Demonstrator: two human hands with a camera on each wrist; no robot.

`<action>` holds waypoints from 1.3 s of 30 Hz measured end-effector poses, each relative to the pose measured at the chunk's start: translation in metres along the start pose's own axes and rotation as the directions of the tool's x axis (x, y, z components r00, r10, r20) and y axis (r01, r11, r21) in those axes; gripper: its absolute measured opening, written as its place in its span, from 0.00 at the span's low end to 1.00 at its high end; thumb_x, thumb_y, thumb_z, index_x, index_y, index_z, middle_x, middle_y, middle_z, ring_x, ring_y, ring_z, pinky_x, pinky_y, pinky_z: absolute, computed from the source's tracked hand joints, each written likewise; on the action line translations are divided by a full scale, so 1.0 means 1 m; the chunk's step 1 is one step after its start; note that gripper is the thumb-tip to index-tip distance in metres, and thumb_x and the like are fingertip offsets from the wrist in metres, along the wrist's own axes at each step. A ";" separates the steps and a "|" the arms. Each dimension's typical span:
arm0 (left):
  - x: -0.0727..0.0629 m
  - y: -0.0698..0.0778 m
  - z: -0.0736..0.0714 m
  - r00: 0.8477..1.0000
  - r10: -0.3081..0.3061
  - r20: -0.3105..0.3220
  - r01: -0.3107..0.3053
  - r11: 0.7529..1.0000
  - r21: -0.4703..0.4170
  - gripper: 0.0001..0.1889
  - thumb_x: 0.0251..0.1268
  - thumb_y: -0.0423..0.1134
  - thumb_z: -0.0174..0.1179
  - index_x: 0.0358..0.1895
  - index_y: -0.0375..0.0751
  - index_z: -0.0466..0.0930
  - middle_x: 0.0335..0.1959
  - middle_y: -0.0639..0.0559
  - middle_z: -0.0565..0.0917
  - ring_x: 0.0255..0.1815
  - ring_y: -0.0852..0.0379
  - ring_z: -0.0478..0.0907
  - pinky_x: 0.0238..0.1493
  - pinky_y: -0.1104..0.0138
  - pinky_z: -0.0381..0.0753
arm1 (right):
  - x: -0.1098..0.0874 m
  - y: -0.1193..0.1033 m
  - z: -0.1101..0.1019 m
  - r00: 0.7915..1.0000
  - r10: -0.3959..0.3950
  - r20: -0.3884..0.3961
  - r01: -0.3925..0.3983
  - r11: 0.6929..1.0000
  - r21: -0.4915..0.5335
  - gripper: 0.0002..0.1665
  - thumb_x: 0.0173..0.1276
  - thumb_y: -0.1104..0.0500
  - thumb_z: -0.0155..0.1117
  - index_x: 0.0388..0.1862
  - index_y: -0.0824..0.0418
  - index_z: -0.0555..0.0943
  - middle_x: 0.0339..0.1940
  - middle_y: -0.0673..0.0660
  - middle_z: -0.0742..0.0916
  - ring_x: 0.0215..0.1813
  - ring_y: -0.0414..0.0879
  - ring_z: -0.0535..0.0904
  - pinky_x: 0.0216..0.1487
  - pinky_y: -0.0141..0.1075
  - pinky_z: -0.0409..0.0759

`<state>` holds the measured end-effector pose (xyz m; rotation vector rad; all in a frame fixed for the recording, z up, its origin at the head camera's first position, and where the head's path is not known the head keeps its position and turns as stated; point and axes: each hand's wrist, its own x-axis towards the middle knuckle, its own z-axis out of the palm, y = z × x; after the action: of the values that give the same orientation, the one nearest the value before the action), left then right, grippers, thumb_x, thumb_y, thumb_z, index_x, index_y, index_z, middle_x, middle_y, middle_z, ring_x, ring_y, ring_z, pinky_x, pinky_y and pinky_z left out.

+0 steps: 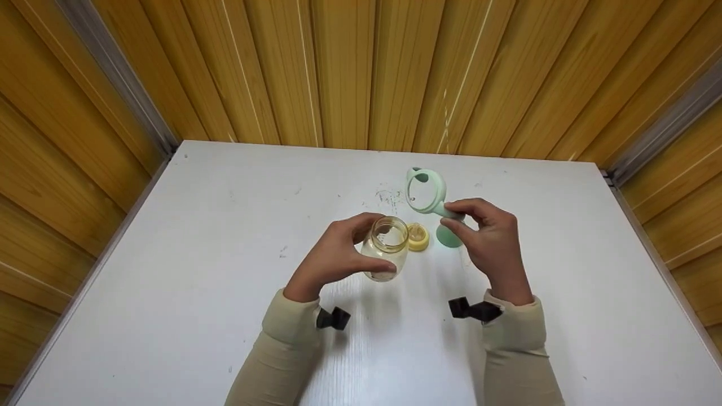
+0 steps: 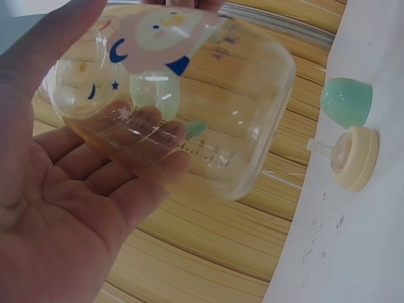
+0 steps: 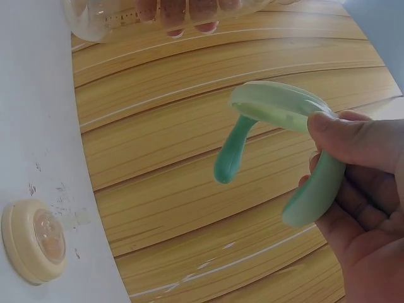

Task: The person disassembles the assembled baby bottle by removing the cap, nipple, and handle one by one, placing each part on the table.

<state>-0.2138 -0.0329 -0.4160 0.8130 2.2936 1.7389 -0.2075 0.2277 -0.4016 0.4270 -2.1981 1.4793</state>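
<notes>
A clear baby bottle (image 1: 389, 242) with a printed cartoon and measuring marks is gripped in my left hand (image 1: 343, 248), its open mouth tilted up. Fingers and thumb wrap its sides in the left wrist view. My right hand (image 1: 489, 237) pinches a pale green two-handled bottle holder ring (image 3: 278, 104) by one of its handles, above the table and apart from the bottle. Beyond the bottle, a cream-yellow nipple collar (image 1: 418, 238) with its nipple lies on the table. Beside it stands a green dome cap (image 2: 347, 101), partly hidden by the right hand in the head view.
The white table (image 1: 225, 237) carries dark scuff marks near its middle. Yellow wood-patterned panels (image 1: 338, 73) stand behind it and at both sides, with grey metal posts at the corners.
</notes>
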 end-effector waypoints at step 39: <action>0.001 0.000 0.002 1.000 -0.013 0.005 0.013 1.000 -0.006 0.37 0.38 0.47 0.80 0.59 0.56 0.77 0.53 0.62 0.82 0.57 0.63 0.78 0.64 0.62 0.73 | 0.002 0.021 -0.006 0.976 0.206 0.074 -0.186 0.959 -0.214 0.09 0.57 0.69 0.71 0.25 0.62 0.78 0.38 0.55 0.87 0.46 0.45 0.81 0.62 0.46 0.77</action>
<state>-0.2133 -0.0307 -0.4168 0.7982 2.2844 1.7353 -0.2188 0.2411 -0.4151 0.2189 -2.5011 1.3316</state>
